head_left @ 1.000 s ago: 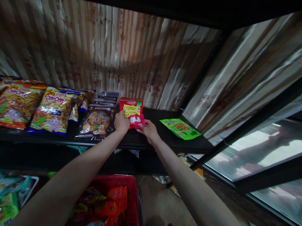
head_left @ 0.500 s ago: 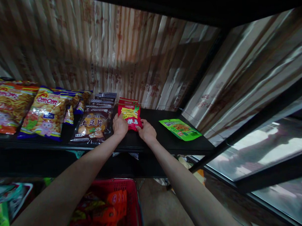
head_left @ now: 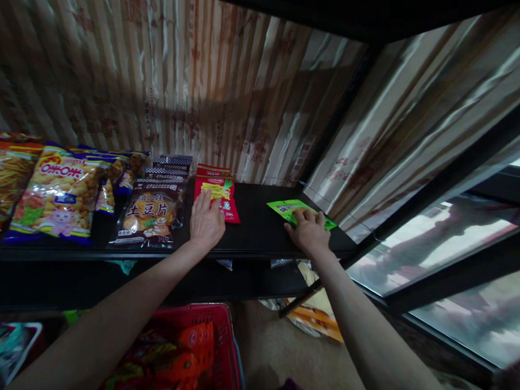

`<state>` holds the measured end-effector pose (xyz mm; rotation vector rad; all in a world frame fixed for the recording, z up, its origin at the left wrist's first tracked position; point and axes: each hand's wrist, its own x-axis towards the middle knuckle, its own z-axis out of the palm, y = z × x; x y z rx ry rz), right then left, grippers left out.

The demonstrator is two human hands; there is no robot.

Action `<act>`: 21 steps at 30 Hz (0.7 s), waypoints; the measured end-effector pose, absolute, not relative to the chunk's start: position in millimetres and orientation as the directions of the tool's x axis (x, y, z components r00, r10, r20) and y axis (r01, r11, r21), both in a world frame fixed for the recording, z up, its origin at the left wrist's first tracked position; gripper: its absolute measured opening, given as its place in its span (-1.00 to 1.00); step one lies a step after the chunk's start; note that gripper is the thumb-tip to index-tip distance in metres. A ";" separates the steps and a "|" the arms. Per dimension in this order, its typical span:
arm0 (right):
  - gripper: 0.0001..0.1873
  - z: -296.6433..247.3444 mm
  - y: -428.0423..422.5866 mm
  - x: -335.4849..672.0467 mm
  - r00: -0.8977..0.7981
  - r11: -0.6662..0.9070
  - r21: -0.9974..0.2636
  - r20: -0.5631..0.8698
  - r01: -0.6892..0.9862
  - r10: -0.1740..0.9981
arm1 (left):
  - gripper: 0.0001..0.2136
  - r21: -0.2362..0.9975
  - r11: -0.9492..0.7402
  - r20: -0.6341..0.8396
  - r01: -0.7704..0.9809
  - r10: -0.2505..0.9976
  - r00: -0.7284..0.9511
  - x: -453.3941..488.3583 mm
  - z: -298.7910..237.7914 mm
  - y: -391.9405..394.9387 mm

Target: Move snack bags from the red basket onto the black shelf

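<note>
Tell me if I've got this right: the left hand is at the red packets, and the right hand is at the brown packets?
Not quite: the right hand is at the green packet, not the brown packets, as the head view shows. The left hand is indeed at the red packets.

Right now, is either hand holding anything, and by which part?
A hold cannot be told: the left hand covers the lower left of the red packet, the right hand the near part of the green packet.
</note>
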<state>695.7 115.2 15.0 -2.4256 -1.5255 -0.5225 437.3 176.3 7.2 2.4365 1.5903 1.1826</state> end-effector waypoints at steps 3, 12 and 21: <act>-0.57 12.0 109.4 707.2 0.269 -0.310 0.011 0.469 0.951 0.841 | -0.63 0.410 -0.502 0.576 0.761 0.790 0.211 437.8 8.1 169.7; -0.53 15.5 104.8 710.4 0.171 -0.246 0.042 0.604 0.968 0.778 | -0.65 0.379 -0.543 0.583 0.750 0.769 0.262 434.7 15.9 156.6; -0.56 1.9 103.1 719.2 0.263 -0.317 -0.032 0.639 0.948 0.722 | -0.67 0.369 -0.561 0.592 0.741 0.757 0.277 428.3 14.7 146.0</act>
